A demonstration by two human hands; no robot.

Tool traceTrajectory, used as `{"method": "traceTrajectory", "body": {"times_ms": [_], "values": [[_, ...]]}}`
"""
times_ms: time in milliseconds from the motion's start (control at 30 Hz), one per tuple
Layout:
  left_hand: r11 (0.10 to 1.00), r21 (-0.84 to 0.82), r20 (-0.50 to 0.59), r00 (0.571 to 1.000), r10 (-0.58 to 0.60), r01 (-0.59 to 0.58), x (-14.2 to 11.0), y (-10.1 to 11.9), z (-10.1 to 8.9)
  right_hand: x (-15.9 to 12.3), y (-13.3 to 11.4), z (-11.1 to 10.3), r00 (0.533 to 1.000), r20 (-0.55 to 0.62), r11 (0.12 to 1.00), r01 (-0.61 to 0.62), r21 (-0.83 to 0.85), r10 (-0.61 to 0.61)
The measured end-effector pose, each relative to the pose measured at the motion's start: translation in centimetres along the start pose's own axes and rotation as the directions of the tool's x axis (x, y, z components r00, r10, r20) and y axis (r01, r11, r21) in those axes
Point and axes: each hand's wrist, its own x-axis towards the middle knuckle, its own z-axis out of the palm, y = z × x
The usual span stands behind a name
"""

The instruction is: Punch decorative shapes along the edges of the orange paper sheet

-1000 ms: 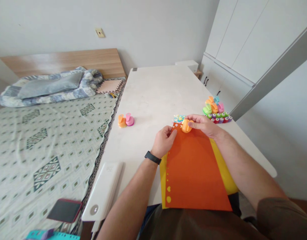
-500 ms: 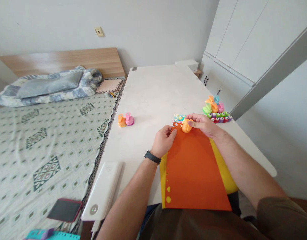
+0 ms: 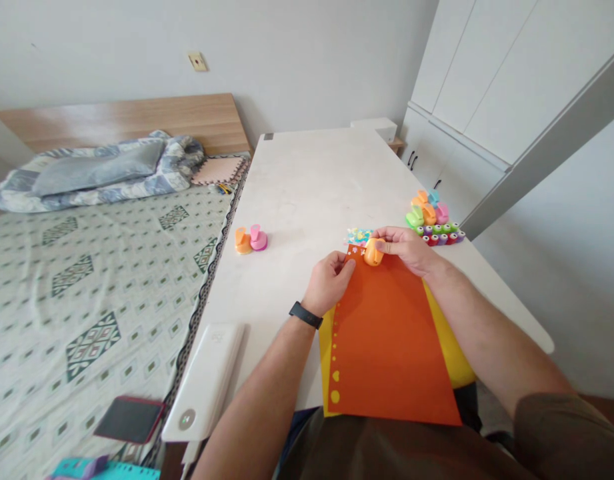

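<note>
An orange sheet of paper [image 3: 391, 340] lies toward me over a yellow sheet [image 3: 444, 327], its left edge lined with punched holes, among them a heart and a circle. My left hand [image 3: 331, 277] pinches the sheet's upper left corner between thumb and fingers. At the sheet's top edge, my right hand [image 3: 401, 250] grips an orange craft punch [image 3: 373, 253] by its side. Small flower-shaped holes show in the paper just left of the punch. Colourful paper bits [image 3: 359, 236] lie beyond the top edge.
Two craft punches, one orange [image 3: 243, 241] and one pink [image 3: 259, 238], stand on the white table [image 3: 311, 180] at left. More coloured punches [image 3: 429, 213] cluster at right. A white power bank [image 3: 207, 380] lies near the left edge, and a dark tablet [image 3: 130, 419] on the bed.
The orange sheet's lower end has swung slightly left. Both hands stay nearly where they were, the right still holding the punch at the top edge.
</note>
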Motion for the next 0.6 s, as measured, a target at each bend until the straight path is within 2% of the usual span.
{"method": "traceTrajectory", "body": {"times_ms": [233, 400, 500, 600], "values": [[1.000, 0.022, -0.005, 1.000, 0.014, -0.014, -0.03, -0.03, -0.08, -0.18, 0.03, -0.23, 0.997, 0.072, 1.000, 0.014, 0.017, -0.016], [1.000, 0.023, -0.002, 1.000, 0.002, -0.002, -0.09, 0.01, -0.12, -0.35, -0.26, -0.18, 0.996, 0.076, 0.999, 0.041, 0.018, -0.043], [1.000, 0.012, -0.006, 1.000, -0.016, 0.016, -0.09, 0.09, -0.16, -0.07, -0.20, -0.37, 0.998, 0.023, 0.998, 0.062, 0.022, -0.063], [0.999, 0.005, -0.008, 0.999, -0.039, 0.039, -0.08, 0.14, -0.19, 0.50, 0.15, -0.87, 0.988, -0.107, 0.992, 0.117, 0.045, -0.111]]}}
